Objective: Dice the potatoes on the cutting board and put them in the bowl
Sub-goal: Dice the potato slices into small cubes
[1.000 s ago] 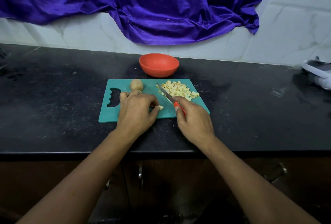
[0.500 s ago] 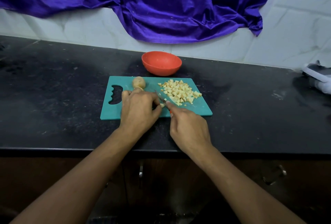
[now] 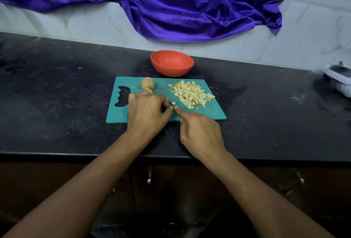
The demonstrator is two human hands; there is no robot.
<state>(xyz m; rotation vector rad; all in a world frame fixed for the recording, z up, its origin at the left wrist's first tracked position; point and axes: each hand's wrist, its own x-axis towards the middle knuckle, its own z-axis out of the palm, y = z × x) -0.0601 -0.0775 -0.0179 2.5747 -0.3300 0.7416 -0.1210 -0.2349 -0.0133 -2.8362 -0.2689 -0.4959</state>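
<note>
Dicing underway: left hand (image 3: 148, 112) curls over a small potato piece (image 3: 171, 107) on the cutting board (image 3: 117, 116), right hand (image 3: 201, 133) grips the knife (image 3: 180, 119) — cubes (image 3: 191, 94) piled beside, one whole potato (image 3: 147, 84) untouched, bowl (image 3: 171, 62) empty. Next, likely, short cuts clear of the left hand.

1. A black speckled countertop (image 3: 57, 95) runs beneath the left hand (image 3: 146, 114) and the right hand (image 3: 201, 133) and far out to either side, with pale smudges well to the right of the right hand.
2. Beyond both hands rises a white tiled wall (image 3: 76, 23) (faintly veined, like marble).
3. A glossy purple cloth (image 3: 190, 5) hangs over that wall high beyond the hands, its folds catching light.
4. Nearer than the hands, below the counter edge, dark brown cabinet doors (image 3: 38, 180) carry metal handles (image 3: 149, 178).
5. Far right of the right hand sits a white object (image 3: 340, 80), cut off by the frame edge.
</note>
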